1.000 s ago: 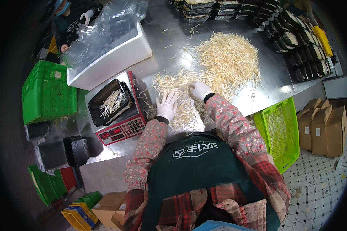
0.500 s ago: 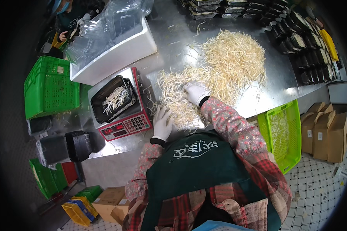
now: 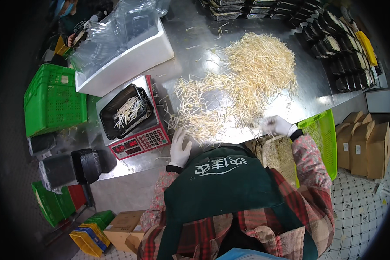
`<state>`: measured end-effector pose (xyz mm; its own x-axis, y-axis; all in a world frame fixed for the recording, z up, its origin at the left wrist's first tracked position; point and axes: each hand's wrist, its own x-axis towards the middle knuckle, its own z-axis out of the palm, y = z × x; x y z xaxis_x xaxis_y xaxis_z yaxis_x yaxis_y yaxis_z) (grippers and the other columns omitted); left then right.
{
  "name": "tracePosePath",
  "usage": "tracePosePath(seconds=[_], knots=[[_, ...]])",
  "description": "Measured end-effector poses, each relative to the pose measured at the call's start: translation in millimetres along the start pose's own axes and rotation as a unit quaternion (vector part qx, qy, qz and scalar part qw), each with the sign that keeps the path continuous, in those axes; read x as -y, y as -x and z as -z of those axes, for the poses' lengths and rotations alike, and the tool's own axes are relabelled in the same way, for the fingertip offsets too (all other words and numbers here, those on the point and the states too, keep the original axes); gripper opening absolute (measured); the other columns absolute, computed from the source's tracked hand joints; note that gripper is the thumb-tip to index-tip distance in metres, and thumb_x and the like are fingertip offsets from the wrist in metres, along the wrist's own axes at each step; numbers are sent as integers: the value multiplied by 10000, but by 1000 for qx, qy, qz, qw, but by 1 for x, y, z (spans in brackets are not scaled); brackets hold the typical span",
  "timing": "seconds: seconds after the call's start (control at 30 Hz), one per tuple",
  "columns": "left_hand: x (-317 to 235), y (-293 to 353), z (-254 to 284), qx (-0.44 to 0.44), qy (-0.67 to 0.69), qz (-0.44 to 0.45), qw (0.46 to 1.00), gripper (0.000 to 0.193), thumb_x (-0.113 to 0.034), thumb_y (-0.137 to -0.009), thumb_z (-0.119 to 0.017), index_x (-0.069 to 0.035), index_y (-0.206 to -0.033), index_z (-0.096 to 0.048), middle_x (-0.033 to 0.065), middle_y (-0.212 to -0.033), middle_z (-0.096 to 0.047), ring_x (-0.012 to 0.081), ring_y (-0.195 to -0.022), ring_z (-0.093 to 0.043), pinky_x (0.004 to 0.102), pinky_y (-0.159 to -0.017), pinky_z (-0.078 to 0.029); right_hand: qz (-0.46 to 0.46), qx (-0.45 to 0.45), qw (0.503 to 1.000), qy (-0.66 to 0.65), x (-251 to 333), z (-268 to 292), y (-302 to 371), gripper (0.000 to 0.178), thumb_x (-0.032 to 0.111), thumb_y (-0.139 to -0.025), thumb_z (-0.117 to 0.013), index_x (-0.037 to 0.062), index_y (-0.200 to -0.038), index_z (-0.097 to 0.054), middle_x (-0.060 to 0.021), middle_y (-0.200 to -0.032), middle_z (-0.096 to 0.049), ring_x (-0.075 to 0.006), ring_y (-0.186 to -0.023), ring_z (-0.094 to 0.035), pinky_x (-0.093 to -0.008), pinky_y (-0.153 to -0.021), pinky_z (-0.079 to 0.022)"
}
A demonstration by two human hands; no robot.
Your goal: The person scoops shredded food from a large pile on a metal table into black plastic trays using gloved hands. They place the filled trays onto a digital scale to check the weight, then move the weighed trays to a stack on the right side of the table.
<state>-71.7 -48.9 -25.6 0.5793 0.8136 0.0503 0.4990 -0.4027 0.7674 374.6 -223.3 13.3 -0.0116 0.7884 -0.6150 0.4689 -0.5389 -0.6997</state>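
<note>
A large heap of pale bean sprouts (image 3: 262, 60) lies on the steel table (image 3: 190, 47), with a thinner spread reaching toward me. My left hand (image 3: 180, 149), in a white glove, is open beside the scale, its thumb apart from the fingers, at the near edge of the thin spread. My gloved right hand (image 3: 279, 126) is at the table's front edge, right of the sprouts. Its fingers are curled together by some loose strands; what they hold is hard to make out. A black plastic tray (image 3: 110, 110) with some sprouts rests on the red digital scale (image 3: 136, 145).
A white foam box (image 3: 130, 65) holds clear plastic lids. Green crate (image 3: 54, 104) and stacked black trays (image 3: 84, 167) stand left. Filled trays (image 3: 349, 52) are piled at the far right. Below the front edge are a lime-green basket (image 3: 330, 151) and cardboard boxes (image 3: 359, 147).
My right hand has moved from the thin sprout spread rightward to the table's front edge, and a bare patch shows among the sprouts. My left hand has shifted slightly toward me.
</note>
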Motion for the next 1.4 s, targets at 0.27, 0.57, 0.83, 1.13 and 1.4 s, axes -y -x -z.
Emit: tracePosePath(seconds=[0.27, 0.57, 0.83, 1.13, 1.4], knots=[[-3, 2, 1, 66, -102, -26, 992, 783, -208, -722, -772, -41, -1412, -441, 213, -1476, -403, 424, -1366, -359, 472, -1122, -334, 0, -216, 945, 248, -12, -9, 7, 284, 317, -784, -717, 85, -945, -739, -128, -802, -715, -295, -767, -697, -392, -726, -553], [2, 13, -9, 61, -98, -13, 993, 759, -204, -745, -770, -34, -1409, -447, 210, -1477, -402, 420, -1368, -360, 461, -1131, -325, -4, -504, 837, 215, 49, -23, -93, 845, 645, -734, -727, 83, -1334, -533, -239, -1394, -489, -387, -1233, -518, -443, -969, -477], [-1, 21, -4, 13, -86, 0, 996, 662, -182, -803, -727, -35, -1394, -471, 207, -1475, -409, 394, -1371, -368, 438, -1137, -322, 6, -384, 922, 40, 60, 1, -120, 638, 101, -731, -737, 119, -1344, -562, -179, -1279, -599, -280, -1120, -620, -359, -947, -503], [-2, 23, -10, -13, -50, 11, 999, 608, -173, -801, -717, -40, -1357, -507, 204, -1454, -431, 406, -1347, -391, 446, -1123, -346, 231, -272, 933, 33, 128, 0, -89, 486, 16, -872, -627, 89, -1348, -571, -105, -1241, -645, -194, -1080, -627, -301, -902, -509], [5, 23, -16, -3, -72, 6, 997, 602, -181, -794, -715, -41, -1344, -516, 197, -1454, -432, 412, -1347, -385, 450, -1119, -347, 106, -391, 914, 15, 76, -2, -102, 345, 124, -848, -667, 74, -1190, -668, -145, -1108, -694, -271, -965, -666, -362, -861, -525]])
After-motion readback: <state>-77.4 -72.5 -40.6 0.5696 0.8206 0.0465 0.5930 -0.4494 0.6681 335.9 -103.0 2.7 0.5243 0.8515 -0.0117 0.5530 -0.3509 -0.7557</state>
